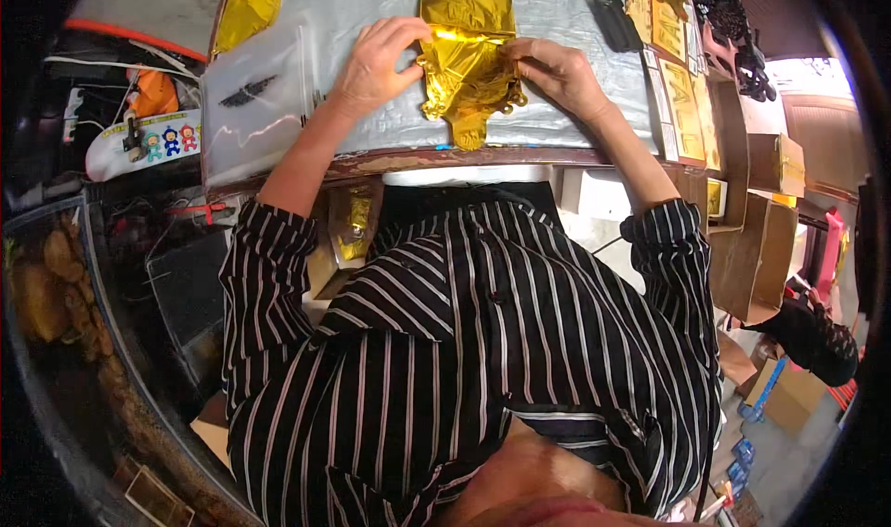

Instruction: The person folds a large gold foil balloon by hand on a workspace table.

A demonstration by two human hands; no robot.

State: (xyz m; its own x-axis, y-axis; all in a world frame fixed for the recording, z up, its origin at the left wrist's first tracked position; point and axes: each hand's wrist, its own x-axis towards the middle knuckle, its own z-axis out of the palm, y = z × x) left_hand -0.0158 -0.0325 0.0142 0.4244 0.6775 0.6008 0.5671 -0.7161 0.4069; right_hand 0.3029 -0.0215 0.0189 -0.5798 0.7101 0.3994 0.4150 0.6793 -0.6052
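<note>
A flat, deflated gold foil balloon [469,72] lies on the silvery table cover [371,123] in front of me. Its far part is folded into a neat rectangle, while the near part is crinkled, with scalloped edges and a tail toward the table's front edge. My left hand [376,63] pinches the foil at its left side, fingertips on the fold and thumb lower down. At the right side, my right hand [561,72] has thumb and fingers closed on the foil's edge. The fingertips are partly hidden by the shiny folds.
On the table's left lie a clear plastic bag [260,109] and more gold foil [251,6]. A black handheld object [615,22] and gold-printed packets [682,109] sit to the right. Cardboard boxes [756,249] stand beyond the right edge; a glass tank [65,295] is at lower left.
</note>
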